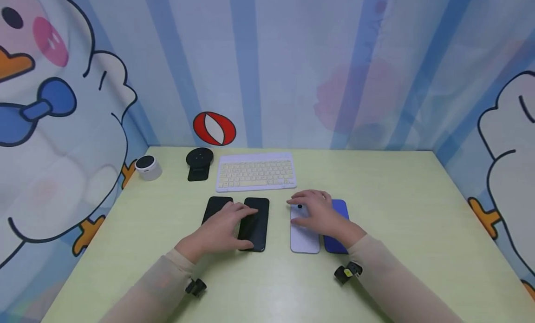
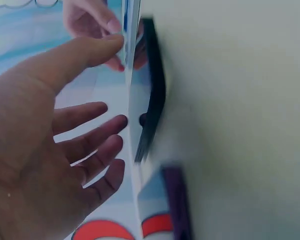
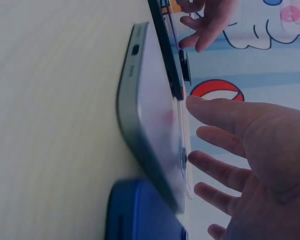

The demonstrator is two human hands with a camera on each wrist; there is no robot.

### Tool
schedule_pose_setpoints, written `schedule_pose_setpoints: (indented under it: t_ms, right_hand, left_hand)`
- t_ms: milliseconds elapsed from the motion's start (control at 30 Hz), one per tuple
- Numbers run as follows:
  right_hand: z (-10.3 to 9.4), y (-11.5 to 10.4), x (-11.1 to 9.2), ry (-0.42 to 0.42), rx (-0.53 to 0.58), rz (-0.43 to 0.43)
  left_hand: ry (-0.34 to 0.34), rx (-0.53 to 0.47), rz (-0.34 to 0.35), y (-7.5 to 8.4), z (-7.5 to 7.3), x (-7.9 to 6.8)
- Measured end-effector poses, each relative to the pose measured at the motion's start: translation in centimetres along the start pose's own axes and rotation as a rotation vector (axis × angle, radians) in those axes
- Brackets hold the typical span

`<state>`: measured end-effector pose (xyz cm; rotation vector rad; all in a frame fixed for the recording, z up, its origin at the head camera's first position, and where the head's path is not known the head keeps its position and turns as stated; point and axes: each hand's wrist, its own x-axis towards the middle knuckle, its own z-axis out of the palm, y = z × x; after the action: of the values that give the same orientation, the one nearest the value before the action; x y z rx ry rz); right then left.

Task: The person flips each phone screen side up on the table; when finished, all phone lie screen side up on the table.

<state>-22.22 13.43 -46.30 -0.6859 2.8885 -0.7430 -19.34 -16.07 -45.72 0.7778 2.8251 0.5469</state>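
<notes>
Spread over two black phones is my left hand point(image 1: 223, 227); the right one of them, a black phone point(image 1: 260, 225), lies flat with its glossy face up. The other black phone point(image 1: 217, 204) is partly hidden under the hand. My right hand point(image 1: 319, 214) is above a pale lavender phone point(image 1: 305, 241) lying back up, its camera near the index finger. Beside that, a blue phone point(image 1: 340, 209) is partly covered by the hand. In the wrist views, the left hand point(image 2: 55, 140) and the right hand point(image 3: 260, 155) have parted, slightly bent fingers, with nothing held.
Behind the phones lies a white keyboard point(image 1: 256, 173) with a lavender frame. To its left stand a black round-topped charging stand point(image 1: 199, 162) and a small white cylinder point(image 1: 148, 168) with a black top. A printed curtain point(image 1: 284, 72) rises along the table's back edge.
</notes>
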Motion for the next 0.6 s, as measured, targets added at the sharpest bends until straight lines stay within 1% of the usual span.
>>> schedule_pose_setpoints:
  t_ms: [133, 233, 433, 600]
  right_hand:
    - [-0.8, 0.8, -1.1, 0.011, -0.053, -0.002]
    - [-1.6, 1.3, -1.9, 0.021, -0.08, -0.017]
    - [-2.2, 2.4, -2.9, 0.005, -0.122, -0.001]
    - [-2.1, 3.1, -3.2, -0.018, -0.13, 0.011]
  left_hand:
    - [-0.038, -0.036, 0.049, 1.5, 1.2, 0.6]
    - [-0.058, -0.036, 0.079, 2.6, 1.8, 1.3]
    - [-0.084, 0.029, 0.123, 4.3, 2.6, 2.5]
    - [-0.096, 0.07, 0.142, 5.1, 3.0, 3.4]
